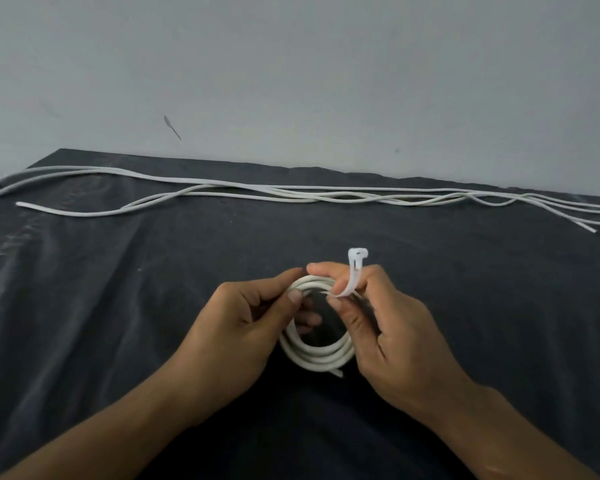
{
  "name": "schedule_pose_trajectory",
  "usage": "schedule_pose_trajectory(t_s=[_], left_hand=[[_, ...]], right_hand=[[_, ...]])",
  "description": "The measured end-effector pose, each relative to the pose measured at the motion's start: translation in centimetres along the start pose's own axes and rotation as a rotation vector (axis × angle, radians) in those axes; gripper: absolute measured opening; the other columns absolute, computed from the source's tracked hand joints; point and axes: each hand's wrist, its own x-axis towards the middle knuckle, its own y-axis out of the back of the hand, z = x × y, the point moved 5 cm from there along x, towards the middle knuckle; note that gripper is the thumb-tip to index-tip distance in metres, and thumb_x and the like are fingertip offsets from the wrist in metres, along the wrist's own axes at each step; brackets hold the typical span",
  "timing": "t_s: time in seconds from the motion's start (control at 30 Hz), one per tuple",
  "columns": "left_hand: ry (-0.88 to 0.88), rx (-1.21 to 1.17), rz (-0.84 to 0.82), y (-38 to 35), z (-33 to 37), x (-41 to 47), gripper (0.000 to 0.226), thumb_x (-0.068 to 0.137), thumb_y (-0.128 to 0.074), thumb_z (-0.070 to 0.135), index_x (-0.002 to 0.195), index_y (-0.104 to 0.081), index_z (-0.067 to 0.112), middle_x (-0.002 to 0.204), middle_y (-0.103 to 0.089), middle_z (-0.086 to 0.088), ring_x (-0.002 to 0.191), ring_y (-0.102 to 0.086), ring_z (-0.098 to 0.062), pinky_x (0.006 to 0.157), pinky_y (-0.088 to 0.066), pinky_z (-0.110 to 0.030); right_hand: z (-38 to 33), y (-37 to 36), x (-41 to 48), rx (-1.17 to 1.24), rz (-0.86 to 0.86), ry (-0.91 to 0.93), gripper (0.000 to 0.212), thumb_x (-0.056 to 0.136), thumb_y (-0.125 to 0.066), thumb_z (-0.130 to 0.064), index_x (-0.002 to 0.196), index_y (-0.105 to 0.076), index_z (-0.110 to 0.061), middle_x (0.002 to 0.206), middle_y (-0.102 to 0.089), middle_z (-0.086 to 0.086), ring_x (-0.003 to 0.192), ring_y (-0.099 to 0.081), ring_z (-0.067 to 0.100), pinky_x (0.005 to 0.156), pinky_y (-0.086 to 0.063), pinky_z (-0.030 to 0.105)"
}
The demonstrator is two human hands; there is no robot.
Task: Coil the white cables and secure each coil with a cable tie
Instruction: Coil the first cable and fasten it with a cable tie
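Coiled white cable [317, 356] sits between both hands, over the dark cloth [118, 306]. Left hand [243, 327] pinches the coil's top. Right hand [381, 323] grips coil plus cable tie [353, 270], tie head sticking up above its fingers. Uncoiled white cables [291, 195] lie well beyond both hands.

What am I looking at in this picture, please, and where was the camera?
There is no machine here: a person works with two bare hands. The single camera sits on their head, looking forward and down, so the arms enter from the bottom. A dark grey cloth covers the surface, before a pale grey wall. Several long white cables lie uncoiled along its far edge. The left hand pinches the top of a coil of white round cable. The right hand grips the same coil and pinches a white plastic cable tie, whose head stands free above the fingers.
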Motion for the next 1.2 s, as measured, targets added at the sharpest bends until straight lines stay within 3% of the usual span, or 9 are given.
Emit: schedule_pose_trajectory(t_s=[0.2,0.27,0.33,0.43,0.57,0.67,0.8,0.97,1.2], left_hand=[[0.228,-0.453,-0.098,-0.8,-0.5,-0.4,0.029,0.096,-0.048,0.007,0.112,-0.07,-0.002,0.114,-0.07,-0.025,0.111,-0.065,-0.034,0.098,-0.05,-0.039],[0.26,-0.565,-0.082,-0.8,-0.5,-0.3,0.03,0.093,-0.048,0.004,0.111,-0.068,-0.007,0.117,-0.065,-0.031,0.111,-0.058,-0.039,0.105,-0.043,-0.044],[0.28,-0.627,-0.025,-0.6,-0.7,0.0,0.031,0.089,-0.048,0.004,0.107,-0.068,-0.012,0.11,-0.063,-0.032,0.102,-0.049,-0.038,0.1,-0.04,-0.045],[0.296,-0.664,0.056,-0.5,-1.2,0.2,0.035,0.089,-0.049,0.012,0.102,-0.068,-0.014,0.104,-0.062,-0.032,0.096,-0.05,-0.036,0.096,-0.041,-0.046],[0.247,-0.604,0.069,-0.1,-0.8,0.0,0.033,0.088,-0.054,0.02,0.103,-0.073,-0.003,0.106,-0.07,-0.025,0.09,-0.062,-0.025,0.093,-0.047,-0.041],[0.19,-0.554,0.075,0.0,-0.4,-0.1,0.031,0.087,-0.057,0.02,0.107,-0.073,0.002,0.117,-0.063,-0.032,0.097,-0.054,-0.029,0.098,-0.045,-0.046],[0.017,-0.495,0.081,-0.2,0.5,-0.2,0.027,0.085,-0.059,0.015,0.105,-0.076,0.013,0.085,-0.076,0.0,0.071,-0.064,0.0,0.067,-0.052,-0.014],[-0.161,-0.205,0.104,-0.3,1.9,-0.5,0.032,0.086,-0.064,0.025,0.117,-0.069,0.03,0.088,-0.076,0.012,0.082,-0.066,0.006,0.077,-0.047,-0.009],[-0.204,-0.047,0.07,-0.6,2.5,-0.8,0.032,0.092,-0.058,0.02,0.122,-0.068,0.026,0.109,-0.074,-0.002,0.106,-0.067,-0.011,0.092,-0.047,-0.017]], right_hand=[[-0.3,-0.7,-0.4,-0.047,-0.009,0.06,0.021,0.101,-0.046,-0.017,0.117,-0.056,-0.007,0.13,-0.06,-0.008,0.12,-0.056,-0.006,0.097,-0.042,0.007],[-0.4,-0.8,-0.4,-0.09,-0.026,0.073,0.024,0.101,-0.046,-0.018,0.116,-0.059,-0.005,0.136,-0.059,-0.003,0.128,-0.054,0.001,0.104,-0.043,0.016],[-0.3,-1.0,-0.3,-0.088,-0.04,0.062,0.028,0.101,-0.045,-0.019,0.121,-0.058,-0.005,0.139,-0.058,0.001,0.134,-0.05,0.006,0.11,-0.043,0.026],[-0.3,-1.3,-0.1,-0.029,-0.075,0.028,0.027,0.101,-0.043,-0.017,0.128,-0.046,-0.02,0.144,-0.054,-0.004,0.141,-0.04,0.003,0.116,-0.037,0.039],[-0.6,-1.4,-0.2,0.104,-0.048,-0.019,0.014,0.103,-0.043,-0.023,0.117,-0.045,-0.025,0.141,-0.058,-0.009,0.14,-0.043,0.003,0.114,-0.039,0.037],[-1.1,-0.9,0.0,0.277,0.044,-0.067,0.015,0.103,-0.044,-0.026,0.116,-0.054,-0.027,0.125,-0.069,-0.004,0.118,-0.064,0.016,0.093,-0.055,0.031],[-0.9,0.0,-0.2,0.435,0.177,-0.156,0.011,0.099,-0.057,-0.016,0.109,-0.06,-0.013,0.114,-0.073,-0.005,0.105,-0.071,0.014,0.086,-0.057,0.024],[-1.2,1.1,-0.2,0.501,0.264,-0.185,0.03,0.09,-0.065,-0.006,0.118,-0.055,-0.014,0.105,-0.075,0.003,0.102,-0.073,0.018,0.086,-0.057,0.024],[-1.8,1.5,-0.1,0.372,0.274,-0.139,0.026,0.094,-0.062,-0.018,0.12,-0.059,-0.019,0.1,-0.076,-0.01,0.095,-0.073,0.008,0.082,-0.054,0.015]])
